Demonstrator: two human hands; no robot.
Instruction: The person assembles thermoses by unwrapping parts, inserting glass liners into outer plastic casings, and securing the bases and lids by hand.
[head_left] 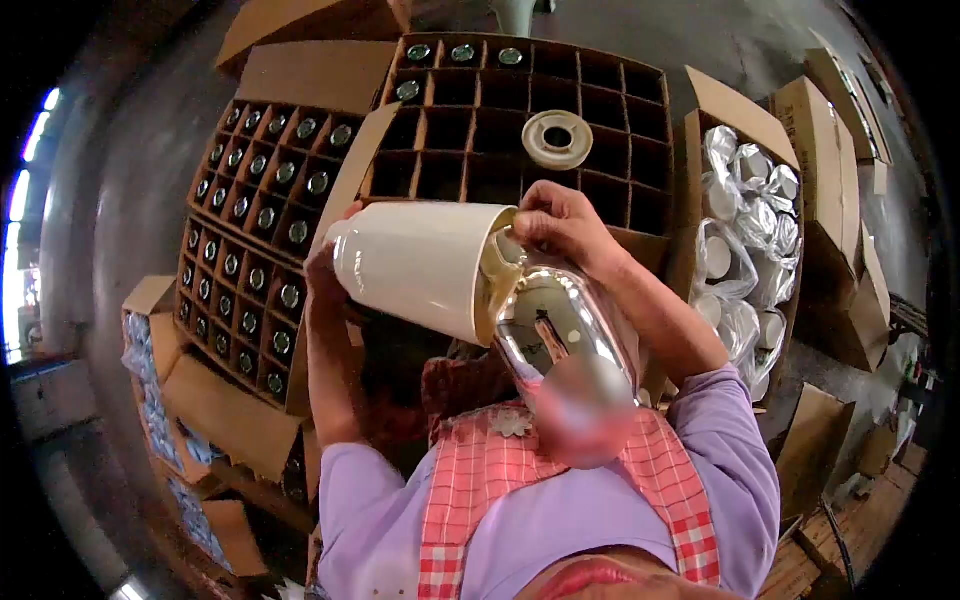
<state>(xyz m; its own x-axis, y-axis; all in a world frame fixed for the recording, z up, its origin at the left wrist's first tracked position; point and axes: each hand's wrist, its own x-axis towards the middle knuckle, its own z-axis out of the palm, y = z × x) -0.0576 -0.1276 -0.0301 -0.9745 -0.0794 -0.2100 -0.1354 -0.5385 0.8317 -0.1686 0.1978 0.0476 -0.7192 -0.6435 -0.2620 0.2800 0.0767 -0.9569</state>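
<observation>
In the head view a cream cylindrical flask casing [415, 270] lies sideways in front of my chest, its open mouth facing right. My left hand [325, 265] is wrapped round its closed, narrower end. A shiny silvered glass flask liner [570, 310] sits at the open mouth, tilted, its narrow end against or just inside the rim. My right hand [560, 225] is closed at the rim beside the liner's narrow end; its fingertips partly hide what they pinch. A round cream ring [557, 140] with a dark central hole rests on the carton dividers beyond.
A divided carton [520, 110] stands ahead, several glass-topped items in its far left cells. Left, more divided cartons [255, 215] hold similar items. Right, a carton [745, 230] holds plastic-wrapped white pieces. Open cartons [830, 190] stand farther right; blue-wrapped items [150, 380] lie lower left.
</observation>
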